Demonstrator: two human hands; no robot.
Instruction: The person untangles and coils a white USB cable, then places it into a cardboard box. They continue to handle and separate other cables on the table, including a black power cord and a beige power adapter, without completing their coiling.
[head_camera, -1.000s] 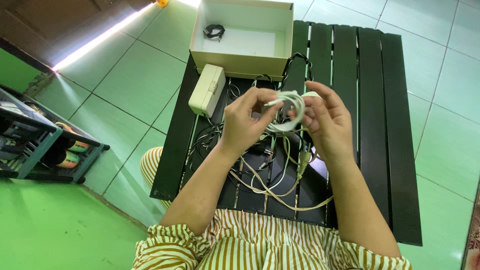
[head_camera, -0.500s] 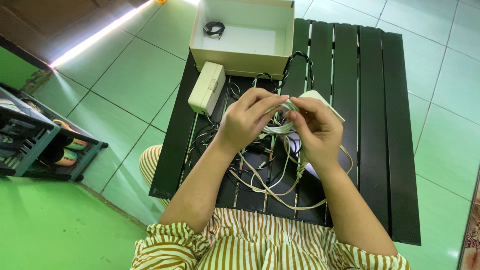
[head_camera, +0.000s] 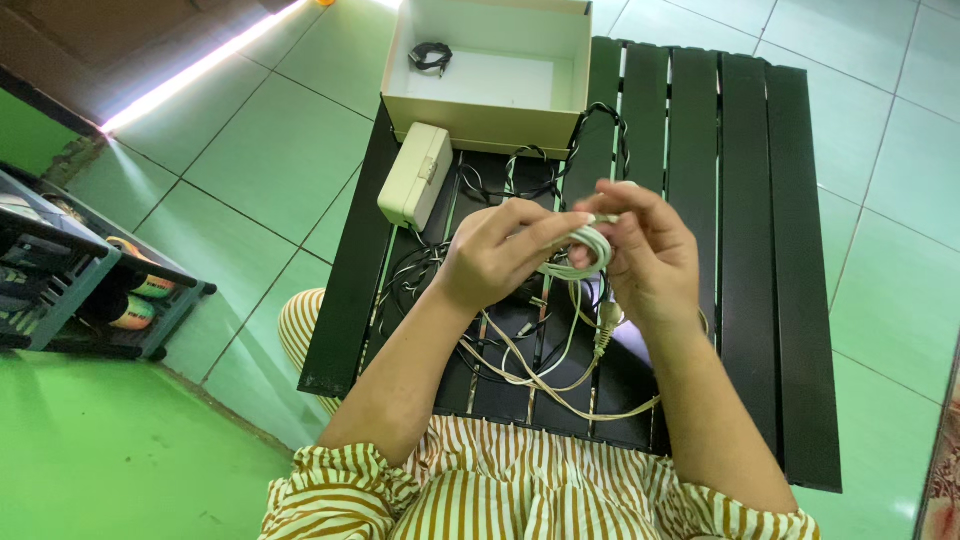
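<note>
A black slatted desk (head_camera: 750, 200) stands on pale green floor tiles. Above it the left hand (head_camera: 490, 255) and right hand (head_camera: 645, 250) both pinch a small white cable coil (head_camera: 585, 250) between fingertips; winding looks nearly finished, and tucking the loose end would need a firm pinch. Below the hands lies a tangle of cables (head_camera: 520, 350). Beyond them sits an open box (head_camera: 480, 125); bare slats lie to the right.

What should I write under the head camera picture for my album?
Left hand and right hand hold a coiled white cable above tangled wires on a black slatted table.
</note>
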